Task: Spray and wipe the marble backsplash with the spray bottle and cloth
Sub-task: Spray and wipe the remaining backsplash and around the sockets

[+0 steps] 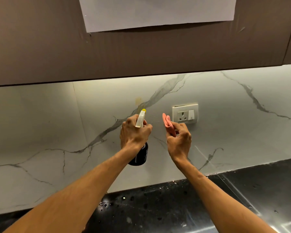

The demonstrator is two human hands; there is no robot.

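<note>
Marble backsplash (233, 123), pale with grey veins, filled the middle of the view, and a white socket plate (185, 113) with one switch sat on it. Left of the socket plate, the left hand (134, 132) held the spray bottle (140, 157) upright and clear of the worktop (158, 207). Its grip was curled tight round the neck, under the white head. The yellow nozzle (143, 110) stood level with the socket plate and pointed at the marble, while the dark body hung lower and to the left.

Just below and left of the socket plate, the right hand (179, 138) was raised, its grip pinching a folded pink cloth (167, 121) between thumb and fingertips. The cloth's upper end rose close beside the plate's left edge. Whether it touched the marble could not be told.

A yellowish stain (138, 100) marked the marble up and left of the socket plate. Below the plate ran the black worktop, flecked with pale specks. Above it hung a brown cabinet (141, 56) with a white paper sheet (158, 10) on its front.
</note>
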